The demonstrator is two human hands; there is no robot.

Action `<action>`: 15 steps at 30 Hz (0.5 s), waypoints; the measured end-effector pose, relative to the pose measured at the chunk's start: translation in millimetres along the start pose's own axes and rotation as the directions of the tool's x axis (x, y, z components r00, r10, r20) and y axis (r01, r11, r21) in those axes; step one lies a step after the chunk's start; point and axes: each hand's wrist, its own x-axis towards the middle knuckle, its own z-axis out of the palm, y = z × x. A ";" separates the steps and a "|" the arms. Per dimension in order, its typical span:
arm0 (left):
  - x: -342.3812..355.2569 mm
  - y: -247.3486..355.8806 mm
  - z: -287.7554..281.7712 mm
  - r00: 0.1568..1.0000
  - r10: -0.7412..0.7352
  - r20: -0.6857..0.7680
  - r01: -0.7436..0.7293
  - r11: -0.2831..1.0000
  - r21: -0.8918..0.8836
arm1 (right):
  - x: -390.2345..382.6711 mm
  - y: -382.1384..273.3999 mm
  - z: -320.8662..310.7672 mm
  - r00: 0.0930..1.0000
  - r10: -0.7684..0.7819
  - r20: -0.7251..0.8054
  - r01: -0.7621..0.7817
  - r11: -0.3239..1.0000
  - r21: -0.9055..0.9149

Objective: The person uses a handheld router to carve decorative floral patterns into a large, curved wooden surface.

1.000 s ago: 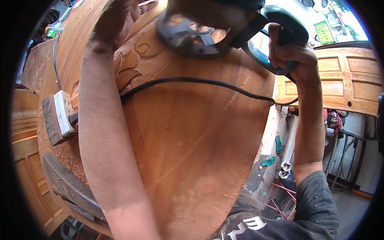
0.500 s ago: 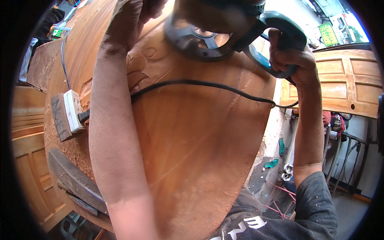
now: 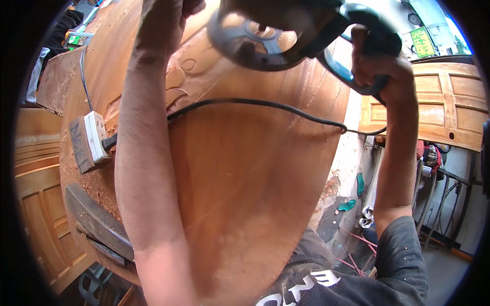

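A dark plunge router (image 3: pixel 286 58), with a round open base, stands at the far part of a large brown wooden panel (image 3: pixel 245 168). My right hand (image 3: pixel 380 66) is closed round its looped, dark blue-green side handle. At the upper edge, my left hand (image 3: pixel 176 13) is partly cut off; its fingers look curled, and what they hold is out of view. Carved curls (image 3: pixel 178 76) show in the wood between my left forearm and the router. A black power cord (image 3: pixel 265 102) runs across the panel from under my left forearm to my right wrist.
A white socket block (image 3: pixel 97 133) on a wood piece sits left of my left forearm, with a plug in it. A dark curved wooden piece (image 3: pixel 97 219) lies near the left edge among shavings. Panelled doors (image 3: pixel 444 99) stand right; green scraps (image 3: pixel 347 205) lie on the floor.
The router and my right hand have shifted slightly away and to the right. My left hand has moved slightly farther up, out of view. The cord has shifted a little.
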 end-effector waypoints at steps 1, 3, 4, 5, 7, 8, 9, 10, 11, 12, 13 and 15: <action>-0.9 4.7 6.6 0.997 0.020 -0.071 -0.019 1.000 0.020 | 3.1 -3.5 -0.5 1.000 0.000 -0.006 -0.001 0.999 -0.051; -2.5 22.5 11.3 0.988 -0.077 -0.134 0.086 0.994 0.067 | 9.5 -3.6 -19.9 0.995 -0.029 0.097 0.032 0.999 -0.033; -0.7 23.4 6.6 0.987 -0.079 -0.143 0.090 0.993 0.075 | 12.5 -7.2 -23.4 0.991 -0.045 0.128 0.052 0.998 -0.046; 4.2 22.5 -0.6 0.994 -0.040 -0.098 0.049 0.995 0.087 | 16.1 -11.1 -27.0 0.985 -0.063 0.161 0.073 0.996 -0.057; 5.2 27.5 16.4 0.999 -0.009 -0.049 0.012 0.998 0.062 | 17.9 -29.6 -42.8 0.975 -0.063 0.215 0.094 0.986 -0.135; -0.6 47.7 44.9 0.981 -0.095 -0.168 0.107 0.992 0.066 | 20.5 -33.3 -50.0 0.967 -0.063 0.245 0.104 0.981 -0.161; -3.8 45.0 41.9 0.988 -0.022 -0.156 0.035 0.996 0.082 | 23.6 -37.8 -51.6 0.960 -0.065 0.272 0.113 0.980 -0.166; -7.7 41.2 38.4 0.989 0.047 -0.143 -0.033 0.995 0.095 | 26.3 -41.4 -52.7 0.953 -0.063 0.298 0.118 0.978 -0.170; -11.9 37.1 35.3 0.985 0.114 -0.130 -0.101 0.989 0.107 | 28.3 -42.4 -54.5 0.943 -0.068 0.326 0.131 0.976 -0.176; -8.5 37.6 32.6 0.990 0.103 -0.100 -0.091 0.989 0.117 | 29.5 -43.4 -56.9 0.934 -0.073 0.349 0.145 0.972 -0.185; -1.9 36.5 24.1 0.991 0.100 -0.090 -0.088 0.987 0.132 | 32.2 -42.1 -55.9 0.926 -0.073 0.369 0.147 0.973 -0.176; 8.2 38.6 11.6 0.996 0.074 -0.041 -0.070 0.992 0.109 | 36.3 -40.0 -54.4 0.911 -0.068 0.406 0.146 0.975 -0.165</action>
